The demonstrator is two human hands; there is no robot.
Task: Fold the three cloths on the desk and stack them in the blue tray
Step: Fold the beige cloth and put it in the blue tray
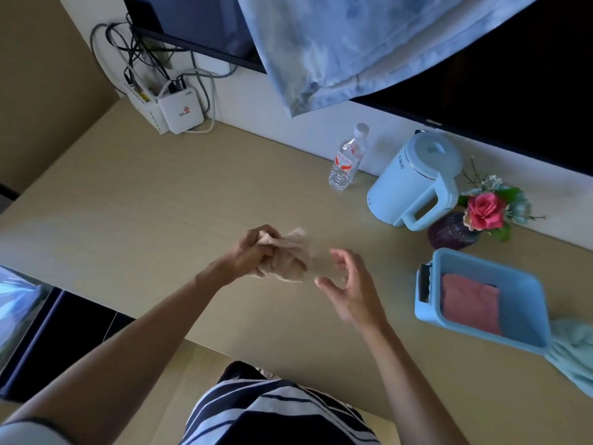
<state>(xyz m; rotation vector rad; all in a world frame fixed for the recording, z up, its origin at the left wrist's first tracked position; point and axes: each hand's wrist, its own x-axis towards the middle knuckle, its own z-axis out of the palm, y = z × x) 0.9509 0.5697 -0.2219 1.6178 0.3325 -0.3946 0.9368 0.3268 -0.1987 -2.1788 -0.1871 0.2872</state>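
My left hand [253, 252] grips a crumpled beige cloth [290, 263] just above the middle of the desk. A little to its right my right hand [345, 284] hovers with fingers spread and nothing in it, close to the cloth's blurred right edge. The blue tray [532, 300] sits at the right of the desk and holds a folded pink cloth [470, 303]. A light blue cloth [574, 354] lies loose on the desk just past the tray's near right corner, partly cut off by the frame.
A light blue kettle [420, 181], a water bottle [348, 159] and a dark vase with flowers [455, 232] stand along the back right. A white router with cables [179, 114] is at the back left. A dark screen [513, 75] with draped blue fabric [353, 43] hangs above.
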